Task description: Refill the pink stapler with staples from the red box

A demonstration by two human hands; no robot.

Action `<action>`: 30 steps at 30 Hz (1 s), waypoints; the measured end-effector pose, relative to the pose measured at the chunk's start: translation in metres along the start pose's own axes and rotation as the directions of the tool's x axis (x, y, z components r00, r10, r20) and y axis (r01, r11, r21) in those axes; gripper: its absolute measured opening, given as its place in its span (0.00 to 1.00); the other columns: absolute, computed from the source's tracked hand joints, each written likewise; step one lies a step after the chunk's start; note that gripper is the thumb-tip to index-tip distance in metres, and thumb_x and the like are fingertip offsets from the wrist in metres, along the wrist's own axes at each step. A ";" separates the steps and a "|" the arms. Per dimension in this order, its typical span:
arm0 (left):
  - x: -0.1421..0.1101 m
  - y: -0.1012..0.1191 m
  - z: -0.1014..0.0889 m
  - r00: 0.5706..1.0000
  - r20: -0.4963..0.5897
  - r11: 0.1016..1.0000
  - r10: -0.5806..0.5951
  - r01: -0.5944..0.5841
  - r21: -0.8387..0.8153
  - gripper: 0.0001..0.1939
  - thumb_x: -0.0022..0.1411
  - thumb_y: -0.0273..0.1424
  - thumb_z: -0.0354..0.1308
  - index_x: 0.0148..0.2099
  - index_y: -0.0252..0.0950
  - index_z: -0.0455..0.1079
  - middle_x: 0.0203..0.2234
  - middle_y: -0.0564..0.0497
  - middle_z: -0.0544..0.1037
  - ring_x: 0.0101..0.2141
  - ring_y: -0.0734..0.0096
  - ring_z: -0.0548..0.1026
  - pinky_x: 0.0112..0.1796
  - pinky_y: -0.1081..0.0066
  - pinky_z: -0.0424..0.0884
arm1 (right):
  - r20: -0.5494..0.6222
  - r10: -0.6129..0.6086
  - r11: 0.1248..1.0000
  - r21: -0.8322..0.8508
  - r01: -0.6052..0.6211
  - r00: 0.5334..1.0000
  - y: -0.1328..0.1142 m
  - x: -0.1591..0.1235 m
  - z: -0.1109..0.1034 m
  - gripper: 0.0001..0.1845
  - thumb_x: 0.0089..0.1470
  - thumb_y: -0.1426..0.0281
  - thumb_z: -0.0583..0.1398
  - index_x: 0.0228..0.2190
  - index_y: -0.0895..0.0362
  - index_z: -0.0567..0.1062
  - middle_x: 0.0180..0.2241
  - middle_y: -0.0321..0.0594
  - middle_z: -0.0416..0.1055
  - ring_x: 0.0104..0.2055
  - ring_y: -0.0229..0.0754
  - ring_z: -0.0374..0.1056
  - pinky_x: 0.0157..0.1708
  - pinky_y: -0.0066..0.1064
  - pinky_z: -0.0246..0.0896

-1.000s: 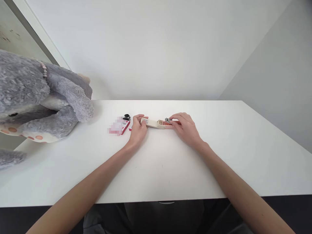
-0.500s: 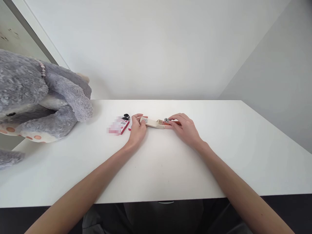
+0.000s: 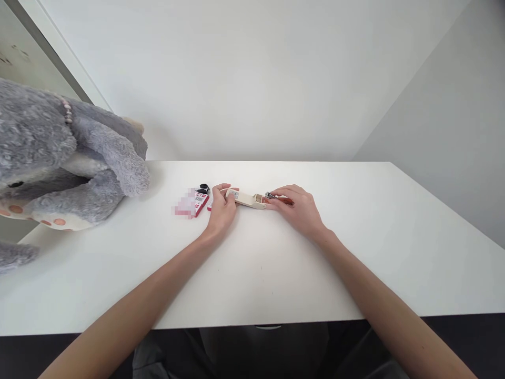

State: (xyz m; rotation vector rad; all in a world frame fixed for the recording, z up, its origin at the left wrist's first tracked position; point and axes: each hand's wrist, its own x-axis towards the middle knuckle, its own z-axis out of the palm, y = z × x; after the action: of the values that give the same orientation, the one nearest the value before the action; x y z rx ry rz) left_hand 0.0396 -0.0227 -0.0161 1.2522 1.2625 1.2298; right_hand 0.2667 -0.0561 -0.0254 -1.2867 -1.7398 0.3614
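Note:
A cream stapler (image 3: 245, 199) lies unfolded between my hands, its long cover to the left and a reddish-orange inner part (image 3: 287, 200) to the right. My left hand (image 3: 223, 208) is closed around the cover end, thumb on top. My right hand (image 3: 299, 208) bends over the orange part, its thumb and fingers pinched at a small silver piece (image 3: 269, 195) above the open channel. Whether that piece is a strip of staples or part of the stapler I cannot tell. Some of the orange part is hidden under the right fingers.
Pink-and-white small boxes (image 3: 200, 202) lie left of my left hand, one partly blurred. Behind them is a small black object (image 3: 203, 188), possibly a staple remover. A large grey plush toy (image 3: 102, 152) leans over the white table's (image 3: 252, 284) left side. A wall stands behind.
The silver piece at my right fingertips has tilted and shows less of its face. My right fingers have shifted slightly; the left hand keeps its hold.

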 end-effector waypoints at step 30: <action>-0.006 0.019 0.001 0.989 0.021 0.907 -0.148 0.144 -0.395 0.11 0.73 0.24 0.52 0.54 0.35 0.68 0.62 0.40 0.74 0.54 0.64 0.80 0.63 0.58 0.74 | 0.068 0.258 0.712 0.661 -0.237 0.964 -0.012 0.013 -0.015 0.22 0.59 0.48 0.66 0.48 0.48 0.76 0.64 0.44 0.70 0.63 0.53 0.70 0.57 0.48 0.73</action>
State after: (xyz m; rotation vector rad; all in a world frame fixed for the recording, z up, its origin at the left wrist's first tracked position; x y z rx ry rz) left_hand 0.0414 -0.0289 0.0030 0.8433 1.0265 1.3022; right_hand 0.2711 -0.0539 -0.0030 -0.9673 -1.2158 1.0199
